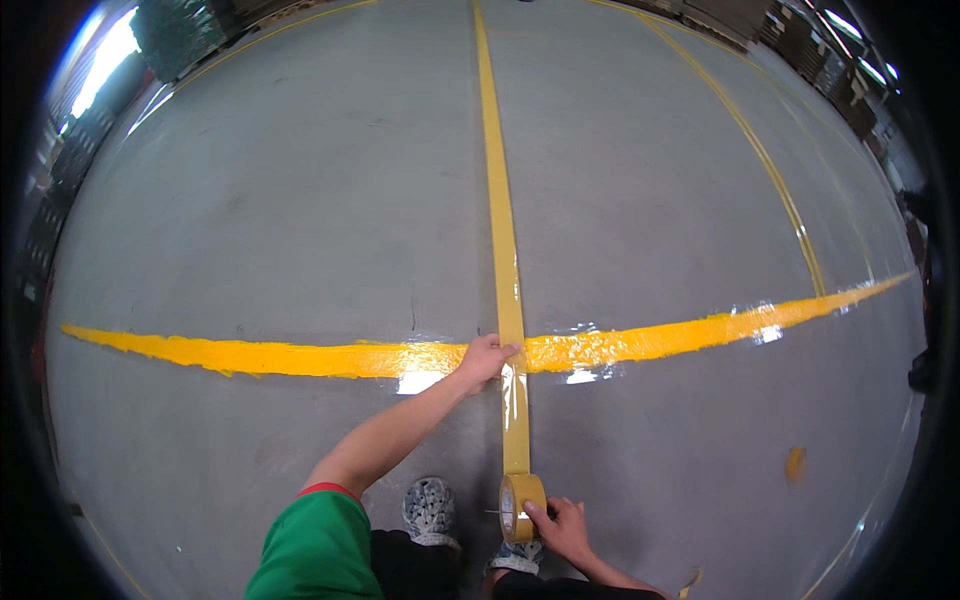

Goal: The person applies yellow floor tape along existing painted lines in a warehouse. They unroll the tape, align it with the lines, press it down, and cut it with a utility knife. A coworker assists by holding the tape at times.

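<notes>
A long strip of yellow tape [503,230] runs straight away from me over the grey concrete floor. It crosses a wide painted yellow line [260,355] that spans the floor from left to right. My left hand [487,358] presses the tape flat where the two meet, fingers lying on the strip. Near my feet, my right hand [562,527] grips the yellow tape roll [520,506], which stands on edge with the strip coming off it toward the crossing. My left sleeve is green with a red cuff.
My two patterned shoes [430,510] stand just left of the roll. Thin yellow lines [770,170] curve over the floor at the right. Stacked goods [820,50] line the far edges of the hall. A small yellow spot [795,463] marks the floor at lower right.
</notes>
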`<state>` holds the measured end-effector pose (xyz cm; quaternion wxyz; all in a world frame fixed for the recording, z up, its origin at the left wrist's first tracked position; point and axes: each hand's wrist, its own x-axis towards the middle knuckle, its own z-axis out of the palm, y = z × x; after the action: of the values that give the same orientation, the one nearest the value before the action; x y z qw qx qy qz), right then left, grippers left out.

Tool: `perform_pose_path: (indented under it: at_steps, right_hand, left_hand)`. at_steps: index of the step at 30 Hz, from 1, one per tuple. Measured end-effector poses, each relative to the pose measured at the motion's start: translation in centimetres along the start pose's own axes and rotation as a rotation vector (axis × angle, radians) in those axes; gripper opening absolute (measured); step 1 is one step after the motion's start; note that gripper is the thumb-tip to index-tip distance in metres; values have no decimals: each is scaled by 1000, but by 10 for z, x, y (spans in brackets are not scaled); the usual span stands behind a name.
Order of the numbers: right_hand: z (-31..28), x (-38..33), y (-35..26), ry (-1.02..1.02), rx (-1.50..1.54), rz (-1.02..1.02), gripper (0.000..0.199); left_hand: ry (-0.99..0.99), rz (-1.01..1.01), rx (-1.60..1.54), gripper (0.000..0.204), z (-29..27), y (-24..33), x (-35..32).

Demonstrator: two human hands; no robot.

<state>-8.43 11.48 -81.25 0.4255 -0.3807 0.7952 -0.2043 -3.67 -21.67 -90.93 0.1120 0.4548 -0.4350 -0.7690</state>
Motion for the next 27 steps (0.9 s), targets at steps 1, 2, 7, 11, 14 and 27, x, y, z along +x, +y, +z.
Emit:
perform_pose_path:
  at_steps: [1,2,7,11,14,27]
  right_hand:
    - [1,-1,0,-19,-11,0,62]
    - [2,-3,-1,3,-3,-4,61]
    - [5,-10,-4,27,-33,-38,57]
    - [3,-11,-3,-8,9,-35,54]
    - [2,-13,0,-6,24,-60,51]
    - [1,-3,3,84,6,-113,52]
  left_hand:
    - [2,-9,-4,32,-2,-1,-1]
    - [8,-21,-9,31,-4,-1,-2]
    - [-25,-35,24,31,-5,-5,-8]
    - [-19,-43,-2,33,-1,-10,-14]
    - [-7,-20,-33,35,0,-11,-14]
    - [11,-8,-25,34,-11,-13,-12]
